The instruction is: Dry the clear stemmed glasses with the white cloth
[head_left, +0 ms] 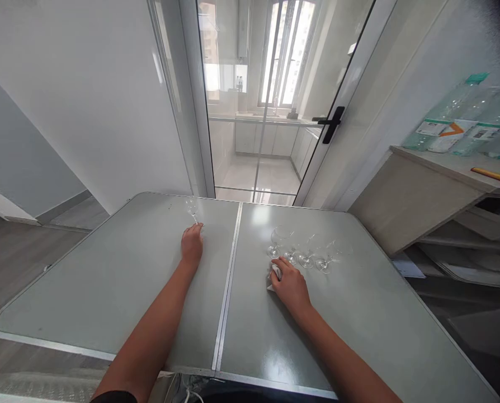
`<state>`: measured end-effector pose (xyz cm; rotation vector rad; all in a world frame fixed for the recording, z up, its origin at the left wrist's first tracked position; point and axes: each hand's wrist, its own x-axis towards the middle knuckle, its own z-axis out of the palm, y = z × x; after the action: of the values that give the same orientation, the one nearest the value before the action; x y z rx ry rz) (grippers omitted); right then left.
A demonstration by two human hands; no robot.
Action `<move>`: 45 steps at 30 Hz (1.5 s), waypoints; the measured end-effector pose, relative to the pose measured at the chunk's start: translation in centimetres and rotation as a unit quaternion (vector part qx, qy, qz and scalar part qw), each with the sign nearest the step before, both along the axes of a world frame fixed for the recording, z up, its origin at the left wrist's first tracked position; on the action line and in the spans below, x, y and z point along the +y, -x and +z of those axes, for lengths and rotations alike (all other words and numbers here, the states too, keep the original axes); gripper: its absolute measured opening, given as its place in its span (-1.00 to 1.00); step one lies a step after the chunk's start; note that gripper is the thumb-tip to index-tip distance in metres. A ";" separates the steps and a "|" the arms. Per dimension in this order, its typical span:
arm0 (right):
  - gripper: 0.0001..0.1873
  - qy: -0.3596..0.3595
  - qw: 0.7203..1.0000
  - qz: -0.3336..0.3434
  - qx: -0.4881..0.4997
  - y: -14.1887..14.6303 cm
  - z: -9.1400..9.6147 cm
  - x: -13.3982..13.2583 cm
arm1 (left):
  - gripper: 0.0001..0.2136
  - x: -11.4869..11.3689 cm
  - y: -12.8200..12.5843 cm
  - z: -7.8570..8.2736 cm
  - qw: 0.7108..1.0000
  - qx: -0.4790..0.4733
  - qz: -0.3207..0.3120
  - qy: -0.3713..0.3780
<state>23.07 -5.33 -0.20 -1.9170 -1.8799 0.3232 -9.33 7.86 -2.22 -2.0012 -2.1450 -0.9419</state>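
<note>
At the far left part of the table, my left hand pinches the lower stem of a clear wine glass, whose bowl points away from me. My right hand is closed round a crumpled white tissue or cloth against the tabletop, right of the centre seam. Just beyond that hand stand several clear stemmed wine glasses in a row, their round bases nearest me. My right fingertips are close to the bases; whether they touch any is unclear.
The grey-green table has a pale metal seam down its middle. Behind it is a glass door with a black handle. On the right, a shelf unit carries large plastic bottles. White cables hang by the front edge.
</note>
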 end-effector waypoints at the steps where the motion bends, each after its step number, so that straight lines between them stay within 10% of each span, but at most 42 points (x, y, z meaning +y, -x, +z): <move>1: -0.62 0.000 1.000 0.001 -0.001 0.0 0.0 0.0 | -0.40 0.0 -0.1 -0.1 1.000 0.006 0.000 0.008; 18: -0.64 0.005 1.000 -0.003 0.003 0.0 0.2 0.0 | -0.47 -0.5 -1.6 -0.8 0.994 0.070 -0.003 0.085; 34: -0.62 -0.012 1.000 0.003 -0.003 -1.7 0.6 0.3 | -0.32 0.1 -0.9 -1.1 0.980 0.084 0.123 0.131; 45: -0.77 0.023 0.995 -0.081 -0.046 -2.6 1.4 0.1 | -0.40 -3.7 -4.2 3.6 0.985 0.107 0.116 0.063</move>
<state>25.66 -5.25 1.17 -2.1327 -1.7726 0.2342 -5.09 4.12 1.33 -1.7563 -2.2980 -0.5455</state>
